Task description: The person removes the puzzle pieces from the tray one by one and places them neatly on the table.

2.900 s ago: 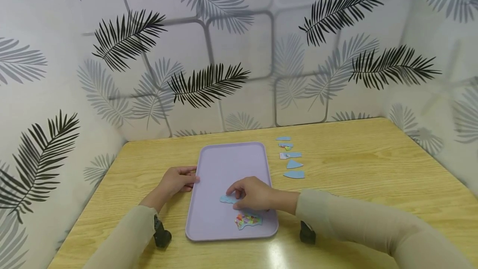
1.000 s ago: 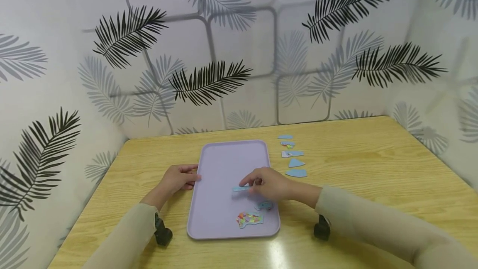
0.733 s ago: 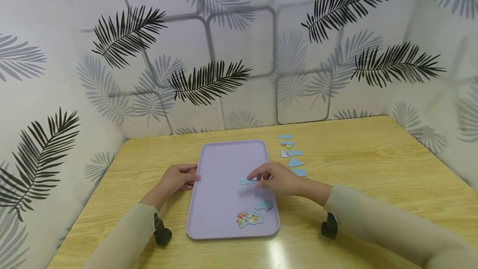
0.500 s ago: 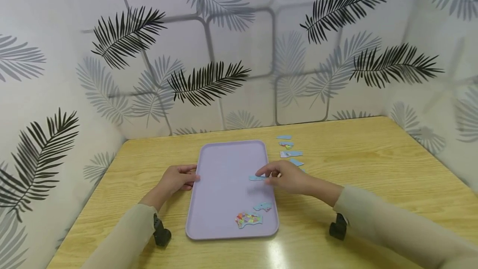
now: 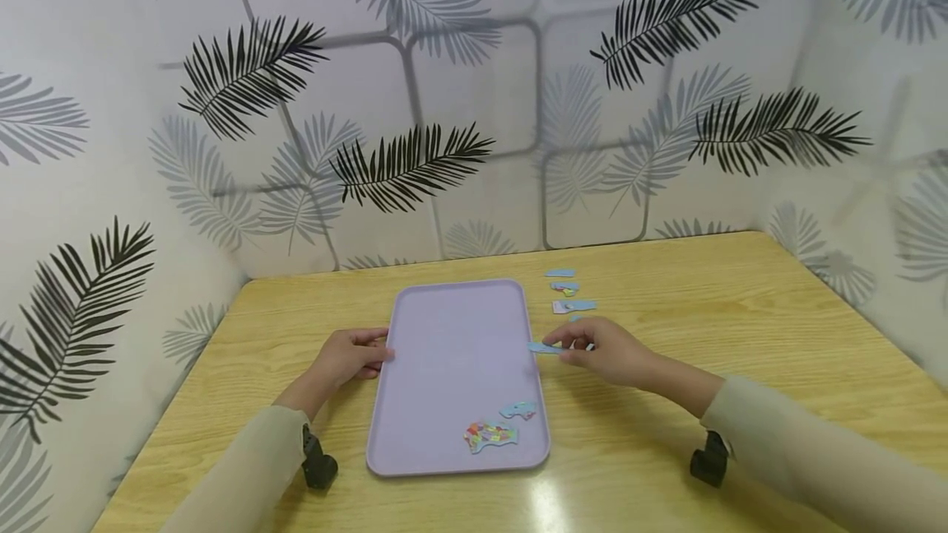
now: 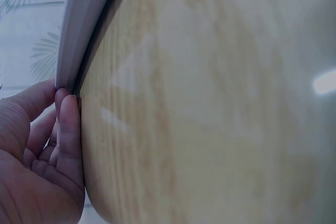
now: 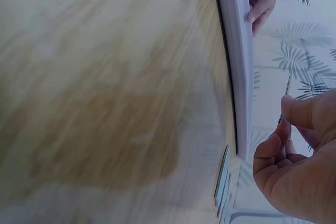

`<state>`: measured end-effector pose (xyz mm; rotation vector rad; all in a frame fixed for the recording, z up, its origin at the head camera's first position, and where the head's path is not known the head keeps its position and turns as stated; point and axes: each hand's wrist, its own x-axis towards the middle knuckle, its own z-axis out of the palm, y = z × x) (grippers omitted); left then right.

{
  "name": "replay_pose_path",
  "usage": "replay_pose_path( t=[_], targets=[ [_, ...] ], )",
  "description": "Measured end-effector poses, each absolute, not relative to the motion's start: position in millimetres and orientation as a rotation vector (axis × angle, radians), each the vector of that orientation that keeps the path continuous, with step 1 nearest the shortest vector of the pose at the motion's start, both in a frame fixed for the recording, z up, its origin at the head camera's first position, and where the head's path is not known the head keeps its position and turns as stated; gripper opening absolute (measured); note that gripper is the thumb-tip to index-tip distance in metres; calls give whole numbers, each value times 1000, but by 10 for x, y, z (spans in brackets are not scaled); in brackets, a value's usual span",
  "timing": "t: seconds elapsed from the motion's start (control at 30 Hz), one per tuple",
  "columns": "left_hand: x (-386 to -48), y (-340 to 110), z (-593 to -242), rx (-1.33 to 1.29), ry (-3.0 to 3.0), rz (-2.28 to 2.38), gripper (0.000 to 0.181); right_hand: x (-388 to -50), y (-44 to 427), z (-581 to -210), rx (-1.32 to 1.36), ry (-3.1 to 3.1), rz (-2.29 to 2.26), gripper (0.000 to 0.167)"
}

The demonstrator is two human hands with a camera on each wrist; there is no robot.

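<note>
Leaf-patterned wall [image 5: 474, 81], pale wood table [image 5: 704, 303]. Pinches thin blue piece [image 5: 543, 347] in right hand [image 5: 603, 349], thumb to fingers, by right rim of lilac tray [image 5: 452, 360]. Grips tray's left rim with left hand [image 5: 355, 355]. With piece, expect little weight, card-like stiffness, creasing risk; take by edges.

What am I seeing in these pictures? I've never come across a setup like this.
No robot here: a person is working bare-handed. The wide picture comes from a camera worn on the head; the two close ones come from cameras on each wrist. On the wooden table lies a lilac tray holding two colourful pieces, perhaps from a puzzle. More blue pieces lie lined up to its right. The left hand grips the tray's left rim; the right hand pinches a slim light-blue piece near the right rim.
</note>
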<state>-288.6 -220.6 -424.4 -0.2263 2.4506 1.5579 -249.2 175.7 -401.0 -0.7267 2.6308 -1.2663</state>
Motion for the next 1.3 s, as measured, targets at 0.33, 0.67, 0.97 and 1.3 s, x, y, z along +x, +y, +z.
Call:
replay_pose_path(
  t=[0.33, 0.67, 0.97, 1.3],
  targets=[
    [-2886, -2203, -4248, -232, 2439, 1576, 52, -2476, 1975, -4087, -735, 2632, -1246, 22],
    [-2906, -2218, -4272, -227, 2436, 1583, 53, -2438, 2125, -4123, -710, 2658, -1229, 21],
    [-2916, -2229, -4282, -215, 2426, 1585, 53, -2456, 2238, -4171, -660, 2646, -1199, 21],
    [-2924, -2236, -4300, -200, 2430, 1591, 52, -2505, 2272, -4207, -663, 2624, -1183, 21]
  ],
)
